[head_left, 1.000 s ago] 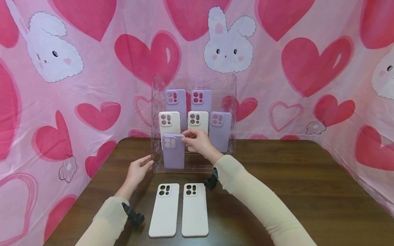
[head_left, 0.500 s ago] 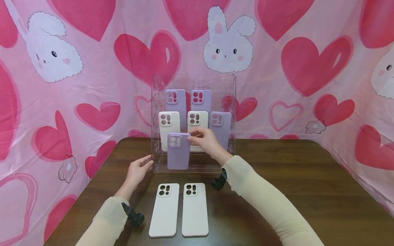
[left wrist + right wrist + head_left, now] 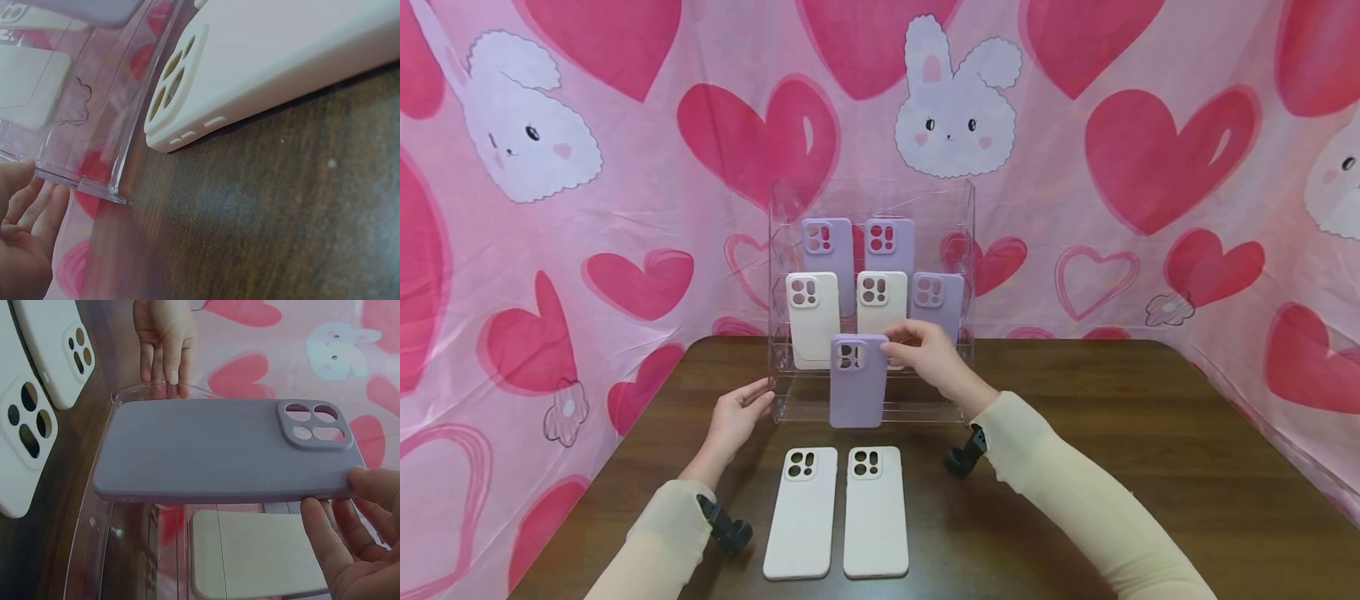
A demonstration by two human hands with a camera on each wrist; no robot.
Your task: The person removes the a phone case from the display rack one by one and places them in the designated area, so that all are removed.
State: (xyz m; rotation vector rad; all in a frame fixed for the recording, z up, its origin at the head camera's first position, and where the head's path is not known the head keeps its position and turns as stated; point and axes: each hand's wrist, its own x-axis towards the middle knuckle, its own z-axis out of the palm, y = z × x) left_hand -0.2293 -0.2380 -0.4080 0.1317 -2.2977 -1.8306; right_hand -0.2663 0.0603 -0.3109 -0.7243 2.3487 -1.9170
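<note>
A lavender phone case [image 3: 857,387] stands nearly upright before the clear acrylic display rack [image 3: 973,250]. My right hand [image 3: 928,354] pinches it at the upper right corner between thumb and fingers. In the right wrist view the case [image 3: 206,453] spans the picture, its camera cut-outs near the hand [image 3: 356,544]. My left hand [image 3: 737,421] pinches the rack's left side panel, thumb in front and fairly straight fingers behind, as the left wrist view shows the hand [image 3: 31,231]. Two white phone cases [image 3: 800,517] [image 3: 876,517] lie side by side on the table.
Two lavender cases [image 3: 829,258] [image 3: 891,258] stand in the rack's upper tier. Below them are two white cases [image 3: 812,325] [image 3: 882,308] and another lavender case [image 3: 938,304]. A pink heart-and-rabbit cloth [image 3: 1037,208] hangs behind the brown wooden table [image 3: 1112,450].
My right hand has moved the lavender phone case rightward, then slightly down and toward me, uncovering the left white case in the rack. My left hand has stayed at the rack's side.
</note>
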